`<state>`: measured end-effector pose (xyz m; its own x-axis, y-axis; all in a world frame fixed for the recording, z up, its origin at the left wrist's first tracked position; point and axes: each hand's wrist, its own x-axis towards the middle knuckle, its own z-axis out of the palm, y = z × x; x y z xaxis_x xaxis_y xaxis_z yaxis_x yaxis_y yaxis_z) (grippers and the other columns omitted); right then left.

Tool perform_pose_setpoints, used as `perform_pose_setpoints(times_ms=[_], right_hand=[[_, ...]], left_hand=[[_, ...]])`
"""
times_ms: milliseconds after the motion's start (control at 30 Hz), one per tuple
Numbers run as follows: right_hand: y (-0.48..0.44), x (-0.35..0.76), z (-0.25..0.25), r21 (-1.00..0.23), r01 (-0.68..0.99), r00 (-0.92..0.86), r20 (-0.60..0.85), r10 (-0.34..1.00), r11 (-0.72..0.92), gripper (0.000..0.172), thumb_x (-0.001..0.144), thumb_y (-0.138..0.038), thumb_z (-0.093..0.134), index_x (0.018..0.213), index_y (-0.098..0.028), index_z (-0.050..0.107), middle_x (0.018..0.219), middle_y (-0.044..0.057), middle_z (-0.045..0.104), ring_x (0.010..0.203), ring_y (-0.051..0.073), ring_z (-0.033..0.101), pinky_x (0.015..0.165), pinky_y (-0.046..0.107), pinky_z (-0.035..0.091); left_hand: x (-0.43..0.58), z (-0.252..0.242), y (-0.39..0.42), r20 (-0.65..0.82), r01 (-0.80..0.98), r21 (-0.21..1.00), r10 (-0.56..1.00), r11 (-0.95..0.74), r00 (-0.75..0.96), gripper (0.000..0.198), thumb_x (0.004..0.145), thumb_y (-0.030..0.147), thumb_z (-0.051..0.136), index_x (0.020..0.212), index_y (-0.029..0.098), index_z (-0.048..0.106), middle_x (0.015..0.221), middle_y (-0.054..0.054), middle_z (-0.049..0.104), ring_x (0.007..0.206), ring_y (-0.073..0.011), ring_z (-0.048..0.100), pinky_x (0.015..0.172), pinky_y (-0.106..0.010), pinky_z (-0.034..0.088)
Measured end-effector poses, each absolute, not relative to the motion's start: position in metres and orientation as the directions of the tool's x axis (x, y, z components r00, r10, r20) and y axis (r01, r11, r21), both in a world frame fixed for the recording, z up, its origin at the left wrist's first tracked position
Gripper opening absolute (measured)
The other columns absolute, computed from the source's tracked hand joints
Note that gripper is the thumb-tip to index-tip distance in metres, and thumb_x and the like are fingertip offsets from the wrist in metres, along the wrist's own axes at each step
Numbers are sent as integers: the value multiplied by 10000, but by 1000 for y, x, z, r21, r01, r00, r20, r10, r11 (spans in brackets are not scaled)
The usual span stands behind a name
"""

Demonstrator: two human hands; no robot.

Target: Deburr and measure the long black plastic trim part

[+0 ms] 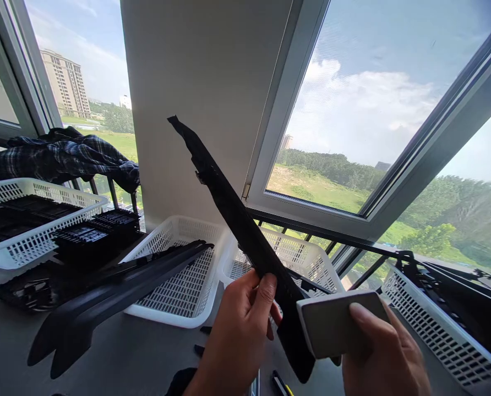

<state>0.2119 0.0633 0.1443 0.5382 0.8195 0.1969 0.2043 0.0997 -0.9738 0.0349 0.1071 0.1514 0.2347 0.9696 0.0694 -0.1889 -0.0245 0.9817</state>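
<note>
A long, narrow black plastic trim piece [235, 212] slants across the middle of the view, its thin tip up to the left and its broader end low on the right. My left hand [245, 316] is closed around its lower part, thumb on top. In my right hand [388, 349] is a flat grey rectangular block [332, 324] with a pale edge, pinched with the thumb on its face. The block's left edge overlaps the broad end of the trim; whether the two touch, I cannot tell.
Two similar black trim pieces [101, 300] lie across a white basket [200, 322] on the grey table [134, 357]. Another white basket [43, 250] and stacked black grilles [99, 234] stand left. A basket of black parts [447, 344] is right; a yellow-black tool [282, 384] lies in front.
</note>
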Motion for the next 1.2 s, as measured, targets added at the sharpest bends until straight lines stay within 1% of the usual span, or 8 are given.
perform_pose_setpoints(times_ms=[167, 367, 600, 700, 800, 900, 1033, 1200], right_hand=[[60, 186, 152, -948, 264, 582, 305, 754, 179, 218, 825, -479, 707, 891, -280, 649, 736, 10, 609, 668, 247, 618, 571, 334, 515], [60, 176, 158, -942, 253, 495, 321, 807, 219, 451, 701, -600, 831, 1001, -294, 692, 804, 10, 668, 709, 247, 631, 590, 335, 531], [65, 180, 164, -996, 66, 531, 85, 843, 58, 399, 914, -603, 665, 781, -227, 637, 605, -20, 536, 528, 157, 499, 487, 282, 451], [64, 175, 166, -994, 33, 507, 110, 855, 108, 391, 915, -608, 662, 819, -228, 653, 666, -13, 549, 558, 158, 518, 473, 259, 444], [63, 172, 166, -993, 21, 470, 115, 875, 119, 415, 859, -638, 721, 874, -226, 681, 691, -12, 593, 597, 168, 546, 479, 245, 424], [64, 173, 164, -992, 57, 417, 123, 900, 109, 448, 810, -645, 773, 835, -204, 697, 675, 3, 640, 637, 182, 564, 559, 254, 468], [68, 184, 157, -983, 113, 410, 178, 895, 143, 450, 821, -630, 770, 831, -182, 728, 665, 23, 662, 633, 194, 586, 558, 262, 479], [69, 200, 152, -952, 224, 442, 291, 848, 210, 298, 856, -524, 746, 819, -228, 743, 714, 28, 702, 676, 220, 647, 568, 283, 512]], left_hand=[[32, 157, 106, 58, -191, 982, 965, -9, 256, 444, 995, 581, 516, 736, 222, 548, 578, 22, 548, 512, -135, 504, 520, -251, 405], [32, 167, 103, 61, -183, 983, 981, -26, 185, 425, 969, 508, 565, 661, 223, 497, 587, 43, 455, 548, -127, 445, 527, -243, 339], [34, 165, 102, 64, -113, 993, 962, -35, 264, 450, 1001, 558, 480, 707, 221, 528, 599, 27, 502, 574, -145, 471, 547, -259, 343], [33, 168, 101, 63, -88, 995, 968, -43, 243, 436, 1007, 524, 482, 699, 217, 508, 635, 38, 449, 608, -137, 400, 552, -258, 314], [34, 169, 100, 54, -109, 994, 959, -24, 278, 417, 1017, 503, 478, 732, 207, 545, 679, 29, 490, 651, -143, 410, 591, -259, 339], [36, 165, 101, 53, -141, 990, 955, -11, 293, 437, 1021, 537, 467, 764, 201, 580, 715, 12, 546, 686, -155, 450, 609, -263, 353], [35, 161, 104, 60, -83, 996, 970, -42, 235, 439, 1012, 530, 479, 716, 209, 531, 682, 26, 491, 652, -146, 389, 577, -267, 314], [28, 164, 106, 82, -37, 996, 980, -77, 180, 436, 1014, 527, 452, 705, 221, 472, 679, 37, 427, 658, -146, 363, 586, -275, 299]])
